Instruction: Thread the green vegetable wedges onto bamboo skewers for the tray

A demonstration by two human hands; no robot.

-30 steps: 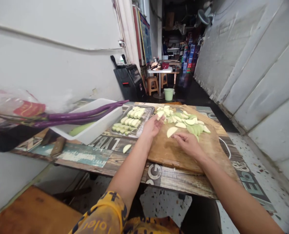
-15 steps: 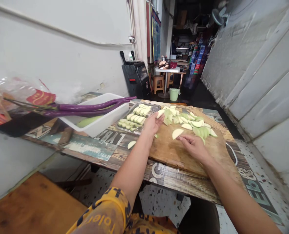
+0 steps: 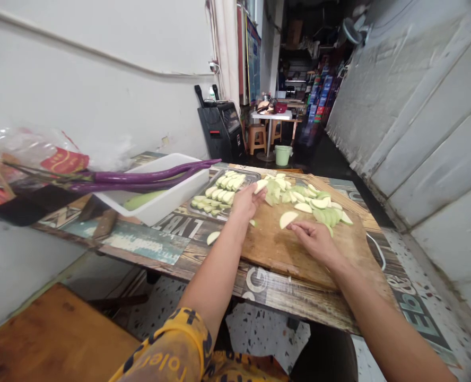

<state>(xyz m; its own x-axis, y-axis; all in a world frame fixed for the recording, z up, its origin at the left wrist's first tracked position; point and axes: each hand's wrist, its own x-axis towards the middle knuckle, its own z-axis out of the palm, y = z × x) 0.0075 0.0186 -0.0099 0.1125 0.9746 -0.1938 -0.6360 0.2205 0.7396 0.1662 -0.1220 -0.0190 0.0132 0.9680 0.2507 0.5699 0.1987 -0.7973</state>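
Observation:
My right hand [image 3: 313,239] pinches a pale half-moon vegetable slice [image 3: 288,219] with a thin green rind, a little above the wooden cutting board [image 3: 273,252]. My left hand [image 3: 248,201] has its fingers closed round another pale slice [image 3: 260,185], at the board's left side. Beyond both hands, many loose slices [image 3: 303,206] lie heaped on the board. Left of my left hand, a clear tray [image 3: 193,210] holds similar slices in overlapping rows. One slice [image 3: 213,237] lies alone on the table beside my left forearm.
A white tub [image 3: 156,212] stands at the left of the table [image 3: 215,265], with long purple eggplants [image 3: 140,176] across it and a green vegetable [image 3: 142,200] inside. Plastic bags [image 3: 40,151] lie farther left. A wooden stool [image 3: 52,334] is at lower left.
The whole view has shifted slightly. Both hands keep nearly the same places, with the same slices in them.

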